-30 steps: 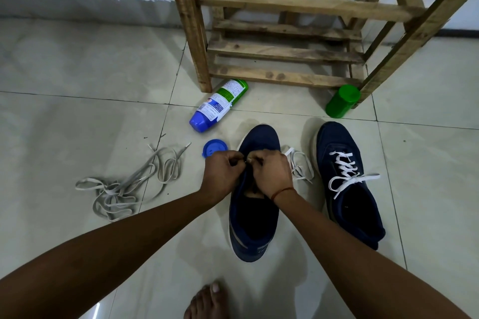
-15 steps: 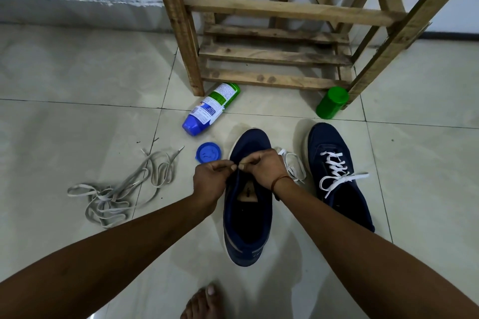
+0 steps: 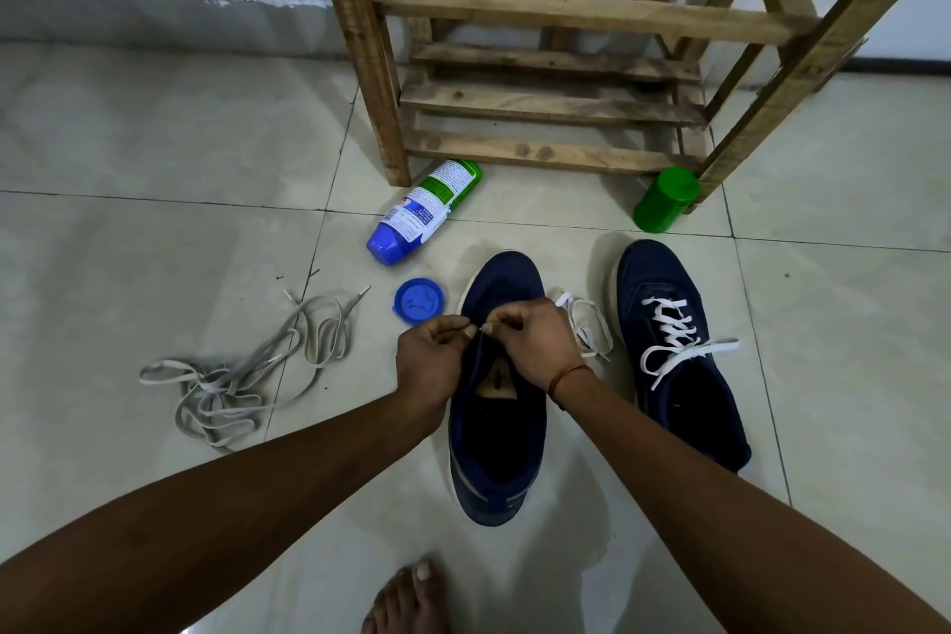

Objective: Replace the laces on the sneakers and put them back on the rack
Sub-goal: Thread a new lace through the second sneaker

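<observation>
While a bare foot (image 3: 406,597) stood nearest on the tile floor (image 3: 128,232), the unlaced sneaker (image 3: 496,453) lay just ahead, toe pointing to the rack. Left hand (image 3: 429,360) pinched the eyelet edge, fingers curled. Right hand (image 3: 540,345) pinched the tip of the white lace (image 3: 586,324), fingertips of both hands almost touching. Rest of the lace looped on the floor, right of the toe. Laced sneaker (image 3: 679,376) just beside, to the right. Old grey laces (image 3: 242,366) in a heap, well left. Blue cap (image 3: 419,308) near the toe, bottle (image 3: 427,216) on its side beyond. Green container (image 3: 664,198) against a leg of the wooden rack (image 3: 540,103), farthest.
</observation>
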